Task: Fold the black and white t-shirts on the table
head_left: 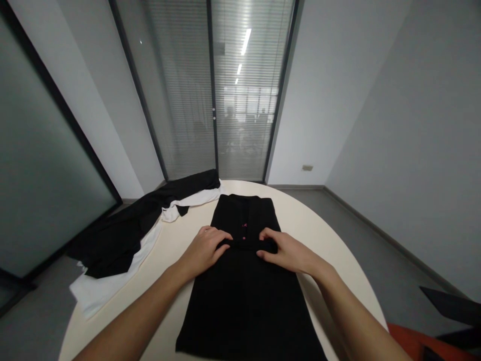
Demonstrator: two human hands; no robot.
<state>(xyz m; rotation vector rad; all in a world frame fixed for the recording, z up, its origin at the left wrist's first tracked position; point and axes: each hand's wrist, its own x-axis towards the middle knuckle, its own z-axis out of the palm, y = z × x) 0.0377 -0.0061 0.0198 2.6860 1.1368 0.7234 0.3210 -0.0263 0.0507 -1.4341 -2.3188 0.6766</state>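
Note:
A black garment [248,301] lies lengthwise on the pale round table [326,240], its narrower end away from me. Across it runs a raised fold, and small pink marks show just beyond that fold. At the fold's left end, my left hand [210,246] pinches the black cloth between thumb and fingers. My right hand [283,249] grips the other end of the same fold, its fingers curled over the cloth and the thumb on the near side.
Black clothing [120,233] and white clothing [99,293] lie in a loose heap along the table's left edge. A red item [421,343] and dark parts stand at the lower right. Glass panels with blinds rise behind the table.

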